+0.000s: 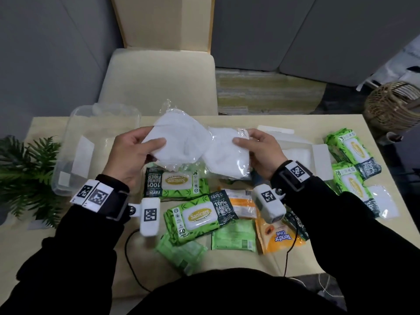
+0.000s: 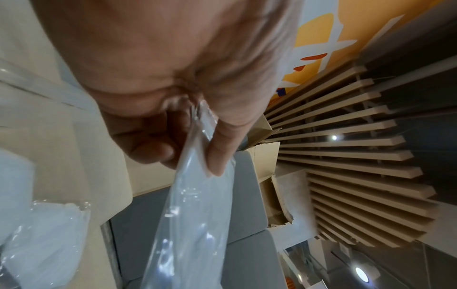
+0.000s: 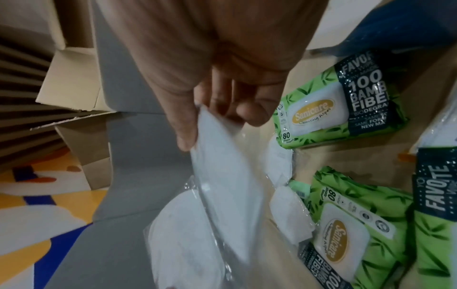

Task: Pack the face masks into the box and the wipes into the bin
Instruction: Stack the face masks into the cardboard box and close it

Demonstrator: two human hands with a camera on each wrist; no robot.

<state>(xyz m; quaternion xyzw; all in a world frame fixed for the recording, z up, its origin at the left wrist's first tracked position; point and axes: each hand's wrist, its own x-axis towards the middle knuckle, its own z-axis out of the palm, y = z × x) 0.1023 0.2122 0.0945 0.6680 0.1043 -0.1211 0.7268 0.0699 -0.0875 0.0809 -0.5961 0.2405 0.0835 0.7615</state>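
I hold two white face masks in clear wrappers above the middle of the table. My left hand [image 1: 156,148] pinches the left mask [image 1: 181,135] between thumb and fingers; its wrapper [image 2: 197,205] hangs from that grip [image 2: 195,150]. My right hand [image 1: 243,142] pinches the right mask [image 1: 225,155], also seen as the mask [image 3: 222,185] under the right thumb and fingers [image 3: 215,121]. A clear plastic bin [image 1: 68,123] stands at the left. The white box [image 1: 321,160] lies open at the right with white masks inside. Green wipes packs [image 1: 200,217] lie below my hands and at the right [image 1: 350,151].
An orange wipes pack [image 1: 277,237] and flat green packs [image 1: 234,237] lie near the front edge. One more wrapped mask [image 1: 381,201] sits at the far right. A plant [image 1: 25,169] stands left, a wicker basket [image 1: 393,105] right, a chair [image 1: 159,80] behind. A black cable [image 1: 131,258] crosses the front.
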